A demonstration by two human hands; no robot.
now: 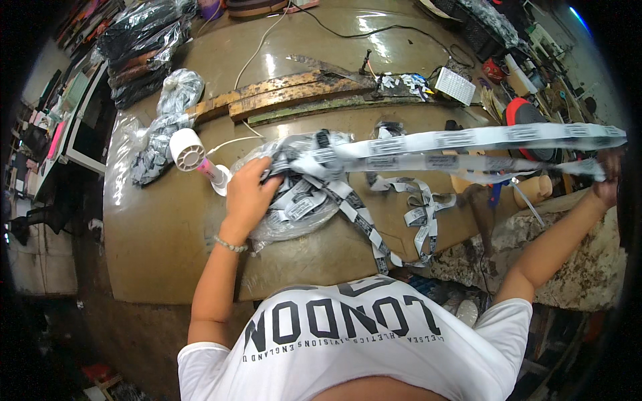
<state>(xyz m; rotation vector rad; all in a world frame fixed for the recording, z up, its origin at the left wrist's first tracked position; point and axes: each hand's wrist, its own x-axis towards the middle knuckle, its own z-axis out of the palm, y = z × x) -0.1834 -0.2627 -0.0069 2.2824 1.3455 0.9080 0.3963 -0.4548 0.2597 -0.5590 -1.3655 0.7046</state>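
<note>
The left hand [247,192] clutches the bunched label strip [468,139]. Rightward it stretches — right hand [607,176] closed on its end.

Counter [157,257] before me. Bundle of label strips [297,200] near its middle, lying on an open bag [267,236]; my left hand [249,190] at the bundle's left side. From there two lengths of strip [428,141] run right, above the counter, to my right hand [607,177], out past the right side. Loose strip [426,224] lies right of the bundle, by the near edge. Small fan [186,150] just left of my left hand; second bag [160,137] left of that, wrapped stack [144,53] behind it. Wooden planks [301,100] cross behind the bundle, clippings [408,83] at their right end.
</note>
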